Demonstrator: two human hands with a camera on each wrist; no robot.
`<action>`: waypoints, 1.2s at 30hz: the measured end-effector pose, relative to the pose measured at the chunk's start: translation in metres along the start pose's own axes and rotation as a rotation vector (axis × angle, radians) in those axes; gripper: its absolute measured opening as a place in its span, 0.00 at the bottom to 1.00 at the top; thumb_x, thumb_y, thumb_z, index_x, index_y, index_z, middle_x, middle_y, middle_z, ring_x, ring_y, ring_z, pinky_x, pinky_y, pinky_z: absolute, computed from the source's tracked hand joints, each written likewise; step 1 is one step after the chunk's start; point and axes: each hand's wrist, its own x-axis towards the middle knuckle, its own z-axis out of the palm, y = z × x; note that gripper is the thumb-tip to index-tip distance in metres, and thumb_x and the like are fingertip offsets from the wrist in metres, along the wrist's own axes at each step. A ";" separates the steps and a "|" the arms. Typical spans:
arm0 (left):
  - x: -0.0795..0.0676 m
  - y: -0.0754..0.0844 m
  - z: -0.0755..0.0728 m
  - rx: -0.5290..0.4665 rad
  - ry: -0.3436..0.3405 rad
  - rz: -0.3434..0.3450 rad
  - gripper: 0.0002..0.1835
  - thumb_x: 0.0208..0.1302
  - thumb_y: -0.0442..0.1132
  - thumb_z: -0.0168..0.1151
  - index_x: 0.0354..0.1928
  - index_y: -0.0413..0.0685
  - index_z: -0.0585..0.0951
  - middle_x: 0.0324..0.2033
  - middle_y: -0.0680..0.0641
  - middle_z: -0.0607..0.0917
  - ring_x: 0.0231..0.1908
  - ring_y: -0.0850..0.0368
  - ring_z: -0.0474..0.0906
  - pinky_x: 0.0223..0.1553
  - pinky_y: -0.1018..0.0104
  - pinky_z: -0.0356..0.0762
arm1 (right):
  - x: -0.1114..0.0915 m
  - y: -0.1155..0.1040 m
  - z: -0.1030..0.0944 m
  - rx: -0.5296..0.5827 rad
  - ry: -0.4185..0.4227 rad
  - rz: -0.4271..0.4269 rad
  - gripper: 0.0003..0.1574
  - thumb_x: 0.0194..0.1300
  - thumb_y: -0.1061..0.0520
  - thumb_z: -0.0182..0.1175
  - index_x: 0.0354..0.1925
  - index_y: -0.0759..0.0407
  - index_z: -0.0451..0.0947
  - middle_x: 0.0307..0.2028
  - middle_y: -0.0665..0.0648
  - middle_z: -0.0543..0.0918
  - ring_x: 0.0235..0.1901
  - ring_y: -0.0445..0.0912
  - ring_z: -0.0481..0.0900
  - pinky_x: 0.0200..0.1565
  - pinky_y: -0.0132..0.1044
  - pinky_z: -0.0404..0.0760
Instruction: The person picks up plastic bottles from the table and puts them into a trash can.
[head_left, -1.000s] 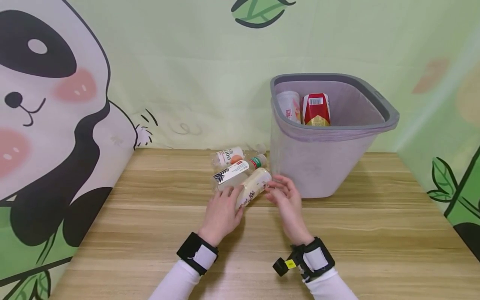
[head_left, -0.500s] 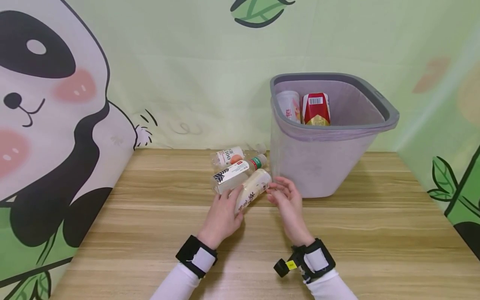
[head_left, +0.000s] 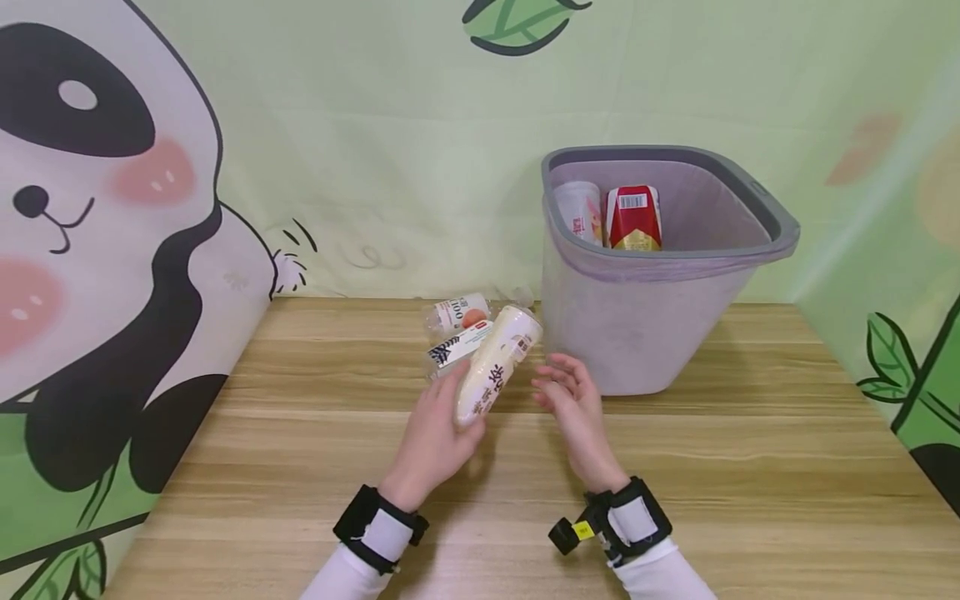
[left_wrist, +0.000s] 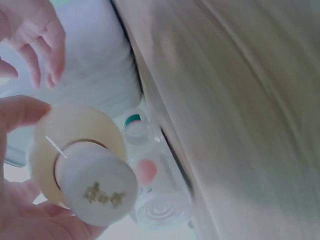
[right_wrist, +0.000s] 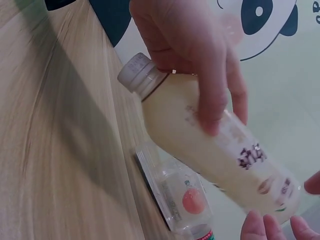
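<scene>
A cream-coloured plastic bottle (head_left: 498, 362) with a white cap (left_wrist: 100, 190) is held in my left hand (head_left: 423, 450). Thumb and fingers wrap its capped end, and the bottle (right_wrist: 200, 130) tilts above the table with its base pointing away and to the right. My right hand (head_left: 579, 421) hovers just right of the bottle, fingers loosely bent and nothing in them. Behind the held bottle lie a clear bottle with a zebra-striped label (head_left: 457, 346), partly covered by it, and a clear bottle with a peach label (head_left: 459, 313).
A grey-rimmed bin (head_left: 615, 325) with a liner stands behind and right of my hands. Inside it are a red container (head_left: 633, 218) and a white-and-pink container (head_left: 579, 212). The wooden table (head_left: 285, 467) meets a printed panda backdrop (head_left: 360, 167).
My left hand has raised the cream bottle off the table and drawn it slightly left and nearer; it now covers the striped bottle's cap. My right hand has barely moved.
</scene>
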 end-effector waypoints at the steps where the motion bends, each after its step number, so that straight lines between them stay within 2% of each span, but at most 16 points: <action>1: 0.000 0.001 0.000 -0.032 0.006 -0.003 0.43 0.51 0.40 0.68 0.70 0.44 0.60 0.61 0.40 0.72 0.53 0.46 0.72 0.54 0.49 0.72 | 0.000 0.000 0.000 -0.003 -0.015 0.000 0.28 0.65 0.67 0.52 0.62 0.65 0.60 0.54 0.67 0.71 0.50 0.56 0.74 0.56 0.49 0.74; 5: 0.000 0.002 0.000 -0.195 0.015 -0.010 0.42 0.53 0.41 0.68 0.69 0.49 0.60 0.60 0.45 0.72 0.50 0.52 0.74 0.49 0.53 0.76 | 0.001 -0.002 0.002 0.014 -0.083 0.007 0.31 0.65 0.64 0.53 0.64 0.64 0.56 0.55 0.69 0.69 0.53 0.59 0.72 0.59 0.53 0.71; 9: -0.002 0.006 0.000 -0.381 -0.005 0.003 0.41 0.54 0.39 0.68 0.69 0.52 0.60 0.58 0.48 0.74 0.48 0.54 0.74 0.47 0.54 0.75 | 0.001 -0.006 0.004 0.011 -0.141 0.019 0.38 0.65 0.59 0.57 0.68 0.61 0.52 0.56 0.68 0.69 0.54 0.59 0.71 0.59 0.53 0.71; 12: -0.004 0.014 -0.004 -0.466 -0.037 0.023 0.40 0.57 0.37 0.67 0.70 0.48 0.59 0.57 0.44 0.74 0.48 0.51 0.74 0.47 0.52 0.75 | 0.000 -0.009 0.006 -0.022 -0.172 0.021 0.40 0.64 0.55 0.59 0.68 0.58 0.52 0.56 0.65 0.71 0.52 0.55 0.73 0.57 0.51 0.73; 16: -0.008 0.031 -0.013 -0.525 -0.081 0.029 0.37 0.60 0.35 0.64 0.69 0.40 0.58 0.56 0.39 0.74 0.47 0.47 0.75 0.46 0.53 0.76 | 0.000 -0.012 0.009 -0.055 -0.220 0.024 0.39 0.64 0.53 0.60 0.67 0.55 0.54 0.56 0.64 0.72 0.51 0.54 0.74 0.54 0.50 0.73; 21: -0.010 0.041 -0.021 -0.548 -0.116 0.019 0.37 0.61 0.34 0.62 0.69 0.38 0.57 0.57 0.38 0.73 0.49 0.48 0.75 0.46 0.56 0.78 | 0.000 -0.013 0.012 -0.111 -0.259 0.034 0.39 0.63 0.54 0.61 0.66 0.54 0.54 0.57 0.62 0.73 0.53 0.54 0.73 0.55 0.46 0.73; 25: -0.010 0.040 -0.020 -0.546 -0.118 0.033 0.36 0.62 0.35 0.62 0.69 0.39 0.58 0.60 0.39 0.72 0.51 0.48 0.74 0.49 0.53 0.76 | 0.000 -0.011 0.014 -0.142 -0.261 0.033 0.38 0.62 0.54 0.62 0.65 0.56 0.56 0.56 0.61 0.74 0.53 0.53 0.75 0.55 0.44 0.74; 29: -0.010 0.028 -0.010 -0.501 -0.113 0.058 0.37 0.62 0.40 0.63 0.70 0.46 0.58 0.62 0.43 0.70 0.54 0.49 0.72 0.53 0.50 0.73 | -0.001 -0.010 0.015 -0.160 -0.266 0.012 0.38 0.61 0.55 0.63 0.65 0.54 0.56 0.56 0.60 0.73 0.52 0.53 0.74 0.54 0.44 0.75; 33: -0.008 0.011 0.002 -0.452 -0.110 0.078 0.38 0.61 0.49 0.63 0.71 0.56 0.58 0.62 0.50 0.70 0.55 0.54 0.71 0.55 0.53 0.72 | -0.001 -0.010 0.016 -0.187 -0.275 -0.023 0.40 0.60 0.57 0.63 0.65 0.54 0.55 0.57 0.59 0.72 0.53 0.53 0.74 0.54 0.45 0.75; 36: -0.007 0.005 0.003 -0.423 -0.107 0.105 0.37 0.62 0.52 0.60 0.70 0.56 0.59 0.62 0.52 0.71 0.55 0.56 0.71 0.55 0.55 0.72 | 0.000 -0.011 0.015 -0.219 -0.278 -0.049 0.40 0.60 0.57 0.64 0.65 0.55 0.55 0.56 0.60 0.72 0.52 0.53 0.75 0.53 0.46 0.76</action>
